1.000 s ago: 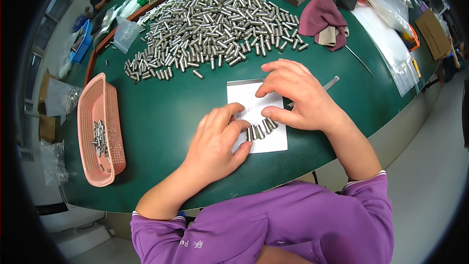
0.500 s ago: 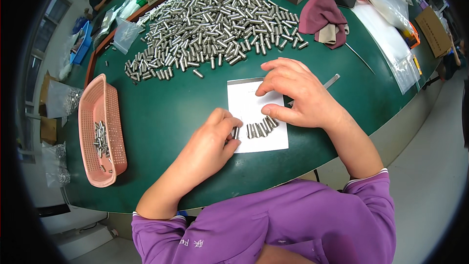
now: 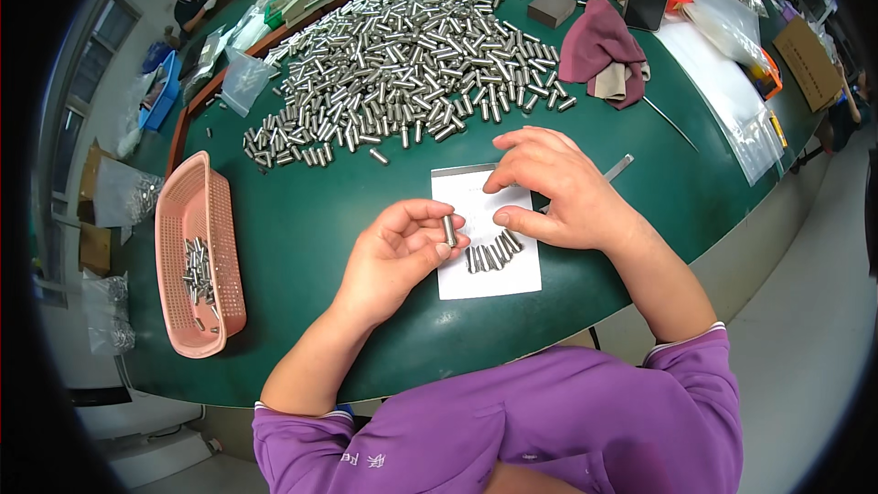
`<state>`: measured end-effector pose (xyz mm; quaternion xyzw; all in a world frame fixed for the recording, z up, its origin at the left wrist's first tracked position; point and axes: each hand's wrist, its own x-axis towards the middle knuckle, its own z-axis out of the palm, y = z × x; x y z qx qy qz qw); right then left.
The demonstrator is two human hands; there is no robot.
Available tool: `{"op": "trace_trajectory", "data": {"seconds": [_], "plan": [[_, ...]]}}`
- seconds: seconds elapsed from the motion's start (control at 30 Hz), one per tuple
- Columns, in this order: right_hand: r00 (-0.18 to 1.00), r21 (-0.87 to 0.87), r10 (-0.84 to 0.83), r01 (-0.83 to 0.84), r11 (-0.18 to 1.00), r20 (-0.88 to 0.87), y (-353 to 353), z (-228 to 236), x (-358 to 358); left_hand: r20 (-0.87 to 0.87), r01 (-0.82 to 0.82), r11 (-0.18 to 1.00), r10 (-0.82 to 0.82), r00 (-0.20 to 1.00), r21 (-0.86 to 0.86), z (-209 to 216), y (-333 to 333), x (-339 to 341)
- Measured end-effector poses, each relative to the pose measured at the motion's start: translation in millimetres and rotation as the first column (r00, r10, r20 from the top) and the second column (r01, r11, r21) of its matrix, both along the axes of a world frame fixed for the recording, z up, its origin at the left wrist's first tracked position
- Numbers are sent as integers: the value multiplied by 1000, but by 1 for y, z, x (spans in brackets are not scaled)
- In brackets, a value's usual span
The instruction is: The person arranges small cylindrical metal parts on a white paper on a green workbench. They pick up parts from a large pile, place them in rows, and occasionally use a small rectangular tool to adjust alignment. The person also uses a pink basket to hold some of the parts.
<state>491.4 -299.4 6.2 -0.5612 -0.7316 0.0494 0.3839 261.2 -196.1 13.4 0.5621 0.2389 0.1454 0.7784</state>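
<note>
So, L hand (image 3: pixel 389 254) curled, grip tight on 1 pin (image 3: pixel 449 230), R hand (image 3: pixel 569 192) arched nr paper (image 3: pixel 498 286), grip apart.

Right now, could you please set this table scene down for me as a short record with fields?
Left hand: holding one metal pin
Right hand: open, nothing visible in it, by the paper's right edge
Paper: white sheet on the green table, bearing a short row of pins
Pile: many loose metal pins, beyond the hands
Basket: pink, at the left, some metal pieces inside
Cloth: maroon, right of the pile
</note>
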Motion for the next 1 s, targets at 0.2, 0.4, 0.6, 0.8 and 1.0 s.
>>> {"op": "trace_trajectory", "data": {"seconds": [0.2, 0.4, 0.6, 0.8, 1.0], "plan": [[1000, -1, 0, 0, 1000, 4, -1, 2, 0, -14, 5, 999, -5, 1000, -32, 4, -2, 1], [994, 46, 109, -110, 993, 8, -1, 8, -3, -27, -11, 1000, 11, 1000, -24, 3, -3, 1], [974, 79, 161, -175, 981, 158, -2, 6, -21, -28, -46, 998, 45, 999, -40, -3, -2, 0], [972, 175, 60, -102, 979, 227, -3, 13, -7, 30, -64, 993, 67, 997, -101, -4, 0, 0], [995, 238, 17, -41, 970, 99, 0, 12, -6, 54, -73, 967, 89, 995, -243, -2, -1, 3]]}}
